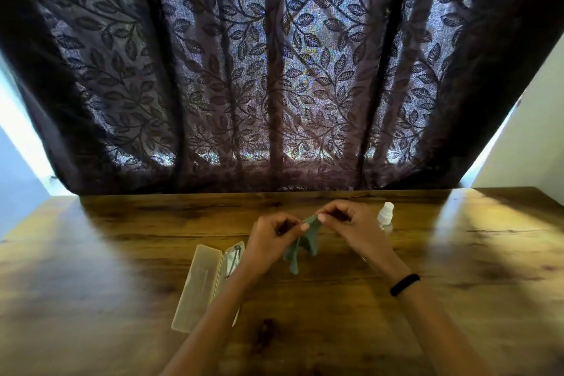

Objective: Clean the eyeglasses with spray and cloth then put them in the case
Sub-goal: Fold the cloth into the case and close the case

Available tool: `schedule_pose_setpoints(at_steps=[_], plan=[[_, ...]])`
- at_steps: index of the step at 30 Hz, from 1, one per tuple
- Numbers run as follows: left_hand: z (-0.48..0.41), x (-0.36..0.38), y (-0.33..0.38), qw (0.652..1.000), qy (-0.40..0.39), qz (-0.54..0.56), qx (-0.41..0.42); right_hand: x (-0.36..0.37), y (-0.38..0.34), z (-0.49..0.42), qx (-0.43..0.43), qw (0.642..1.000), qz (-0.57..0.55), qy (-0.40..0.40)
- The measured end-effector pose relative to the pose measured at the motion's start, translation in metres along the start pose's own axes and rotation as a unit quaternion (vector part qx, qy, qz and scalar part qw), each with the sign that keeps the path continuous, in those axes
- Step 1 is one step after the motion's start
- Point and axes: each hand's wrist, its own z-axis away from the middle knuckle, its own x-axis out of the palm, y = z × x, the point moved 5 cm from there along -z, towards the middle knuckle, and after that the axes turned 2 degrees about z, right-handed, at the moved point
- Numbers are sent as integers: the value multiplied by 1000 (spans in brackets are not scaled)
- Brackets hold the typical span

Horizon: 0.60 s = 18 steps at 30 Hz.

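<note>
Head cam, left to right. Case (195,284) lies open on the table (91,253), lid flat to the left. Eyeglasses (234,255) sit in its right half, partly hidden by the left forearm; whether they're folded I can't tell. Left hand (270,238) pinches the cloth (306,243) at its top edge between thumb and forefinger, other fingers curled. Right hand (351,227) pinches the same edge just beside it. Cloth hangs limp below both pinches; can't tell if its tip touches the table. Spray bottle (385,217) stands upright just right of the right hand, nobody holding it.

Handling, my read: glasses are light and thin-framed, and the lenses smudge and scratch easily. Take them by the bridge or a temple near the hinge, never the glass. Cloth has zero stiffness, so fold it over the lens and pinch through it.
</note>
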Motion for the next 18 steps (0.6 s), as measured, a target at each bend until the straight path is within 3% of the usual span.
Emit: schedule_pose_setpoints(at_steps=[8, 18], plan=[[3, -5, 2, 999, 23, -33, 20, 0, 1, 3, -5, 999, -43, -2], [9, 3, -2, 995, -64, -27, 73, -6, 7, 4, 4, 997, -63, 43]])
